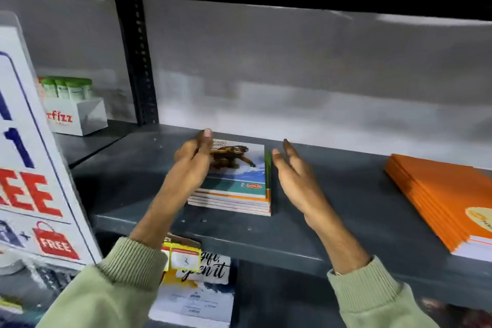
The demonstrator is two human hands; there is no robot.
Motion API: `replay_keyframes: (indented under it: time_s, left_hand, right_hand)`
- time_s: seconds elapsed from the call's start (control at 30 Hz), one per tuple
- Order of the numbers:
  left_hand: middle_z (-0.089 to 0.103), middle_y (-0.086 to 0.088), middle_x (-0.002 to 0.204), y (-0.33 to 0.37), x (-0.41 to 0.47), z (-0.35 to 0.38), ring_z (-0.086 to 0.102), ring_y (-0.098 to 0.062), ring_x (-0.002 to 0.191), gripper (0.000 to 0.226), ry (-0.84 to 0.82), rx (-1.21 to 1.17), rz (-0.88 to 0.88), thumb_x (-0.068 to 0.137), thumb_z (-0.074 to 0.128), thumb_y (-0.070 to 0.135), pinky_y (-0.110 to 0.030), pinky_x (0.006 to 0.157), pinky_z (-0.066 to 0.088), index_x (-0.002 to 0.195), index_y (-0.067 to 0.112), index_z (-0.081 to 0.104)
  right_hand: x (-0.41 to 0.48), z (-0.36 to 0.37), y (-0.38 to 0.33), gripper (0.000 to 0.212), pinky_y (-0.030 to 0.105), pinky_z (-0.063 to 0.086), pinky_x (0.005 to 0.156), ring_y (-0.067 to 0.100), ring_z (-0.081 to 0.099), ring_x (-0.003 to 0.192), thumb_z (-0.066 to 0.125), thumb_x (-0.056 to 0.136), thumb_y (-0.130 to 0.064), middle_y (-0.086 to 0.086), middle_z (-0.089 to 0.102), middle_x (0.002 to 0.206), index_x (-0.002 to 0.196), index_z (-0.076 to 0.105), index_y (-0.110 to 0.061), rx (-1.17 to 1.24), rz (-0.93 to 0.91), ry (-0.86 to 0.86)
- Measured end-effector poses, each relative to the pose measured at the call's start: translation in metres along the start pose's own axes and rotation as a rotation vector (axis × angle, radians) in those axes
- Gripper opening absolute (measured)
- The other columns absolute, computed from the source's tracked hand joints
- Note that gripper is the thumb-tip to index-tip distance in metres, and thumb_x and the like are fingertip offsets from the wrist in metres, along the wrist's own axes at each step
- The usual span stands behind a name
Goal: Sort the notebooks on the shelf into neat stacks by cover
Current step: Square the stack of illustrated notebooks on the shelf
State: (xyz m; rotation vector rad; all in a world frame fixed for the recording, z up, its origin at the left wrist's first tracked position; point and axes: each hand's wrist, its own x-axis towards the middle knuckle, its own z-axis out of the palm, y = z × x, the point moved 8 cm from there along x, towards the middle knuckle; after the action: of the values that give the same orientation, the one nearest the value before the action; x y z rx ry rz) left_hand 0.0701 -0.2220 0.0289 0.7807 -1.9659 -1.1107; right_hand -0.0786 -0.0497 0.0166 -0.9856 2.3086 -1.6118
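Squarely on the grey metal shelf (306, 226) sits a low stack (234, 189) of thin glossy notebooks, white page edges banded orange, the top cover showing a brown figure over blue and teal. Left hand (193, 160) lies flat against its left side, grip open; right hand (295, 170) hovers just beside the right edge, fingers spread. Matte orange notebooks (436, 197) lie well apart, right.

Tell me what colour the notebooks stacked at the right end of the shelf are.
Orange covers; the stack of orange notebooks shows in the head view, the only view.
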Motion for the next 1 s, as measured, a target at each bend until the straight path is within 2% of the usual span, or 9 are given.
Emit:
replay_keyframes:
  time_s: [0.07,0.13,0.2,0.27,0.4,0.53,0.8,0.9,1.0]
  left_hand:
    - [0.048,0.014,0.103,-0.015,0.007,-0.009,0.047,-0.009,0.090,0.058,0.022,-0.005,-0.048,0.088,0.026,0.074,-0.029,0.082,0.034,0.111,0.032,0.059]
    - [0.046,0.012,0.108,-0.027,0.014,-0.012,0.046,-0.011,0.094,0.061,0.003,-0.041,-0.132,0.090,0.028,0.071,-0.031,0.082,0.034,0.125,0.029,0.054]
    - [0.057,0.012,0.101,-0.039,0.017,-0.007,0.057,-0.008,0.077,0.052,-0.029,-0.184,-0.249,0.093,0.032,0.066,-0.021,0.069,0.040,0.117,0.027,0.056]
    - [0.072,0.000,0.092,-0.047,0.015,0.004,0.071,-0.016,0.063,0.051,-0.097,-0.345,-0.349,0.094,0.037,0.061,-0.020,0.050,0.047,0.112,0.021,0.062]
    - [0.076,-0.012,0.100,-0.051,0.012,0.017,0.075,-0.025,0.073,0.051,-0.146,-0.438,-0.376,0.095,0.039,0.059,-0.026,0.052,0.052,0.117,0.020,0.065]
    - [0.077,-0.010,0.093,-0.047,0.013,0.025,0.075,-0.025,0.072,0.051,-0.186,-0.414,-0.370,0.095,0.037,0.060,-0.026,0.052,0.052,0.116,0.022,0.065]
    - [0.078,-0.008,0.091,-0.041,0.005,0.024,0.076,-0.025,0.077,0.051,-0.218,-0.407,-0.355,0.093,0.041,0.061,-0.029,0.060,0.053,0.119,0.023,0.063]
    - [0.074,0.011,0.097,-0.044,-0.010,0.001,0.072,-0.014,0.090,0.047,-0.202,-0.372,-0.202,0.082,0.055,0.068,-0.030,0.072,0.052,0.119,0.039,0.062]
    - [0.074,0.013,0.112,-0.033,-0.031,-0.020,0.068,-0.009,0.105,0.042,-0.331,-0.215,0.147,0.080,0.065,0.055,-0.035,0.089,0.055,0.119,0.039,0.067]
  right_hand:
    - [-0.001,0.011,0.009,0.054,0.018,0.032,0.092,0.004,0.052,0.125,0.039,0.099,-0.052,-0.012,0.054,0.138,0.149,0.034,-0.032,0.064,0.063,-0.005]
    - [0.000,0.017,0.020,0.024,-0.003,0.036,0.069,-0.023,0.059,0.081,0.041,0.100,-0.049,-0.036,0.062,0.093,0.116,0.057,-0.042,0.142,0.128,0.006]
    - [0.000,0.023,0.027,0.027,-0.002,0.041,0.055,-0.025,0.060,0.066,0.040,0.102,-0.046,-0.037,0.068,0.072,0.092,0.064,-0.037,0.247,0.159,-0.013]
    - [0.002,0.030,0.035,0.039,0.013,0.048,0.069,-0.009,0.071,0.079,0.037,0.101,-0.048,-0.023,0.078,0.087,0.096,0.072,-0.032,0.316,0.186,-0.068]
    - [0.000,0.033,0.040,0.047,0.025,0.046,0.079,0.000,0.074,0.085,0.034,0.100,-0.053,-0.014,0.080,0.092,0.085,0.078,-0.044,0.355,0.247,-0.101]
    - [-0.001,0.034,0.046,0.050,0.035,0.053,0.086,0.018,0.074,0.095,0.035,0.097,-0.059,0.000,0.080,0.101,0.110,0.072,-0.027,0.325,0.305,-0.074]
    - [-0.012,0.034,0.031,0.041,0.022,0.049,0.073,0.003,0.074,0.084,0.036,0.098,-0.057,-0.013,0.079,0.094,0.117,0.064,-0.034,0.254,0.230,-0.101]
    - [-0.031,0.023,0.019,0.025,0.009,0.051,0.067,-0.012,0.069,0.084,0.044,0.097,-0.054,-0.036,0.072,0.089,0.119,0.056,-0.057,0.134,0.056,-0.071]
    - [-0.053,0.014,0.008,0.047,0.026,0.057,0.078,0.000,0.070,0.094,0.054,0.085,-0.069,-0.023,0.075,0.105,0.131,0.047,-0.061,-0.123,-0.132,-0.061]
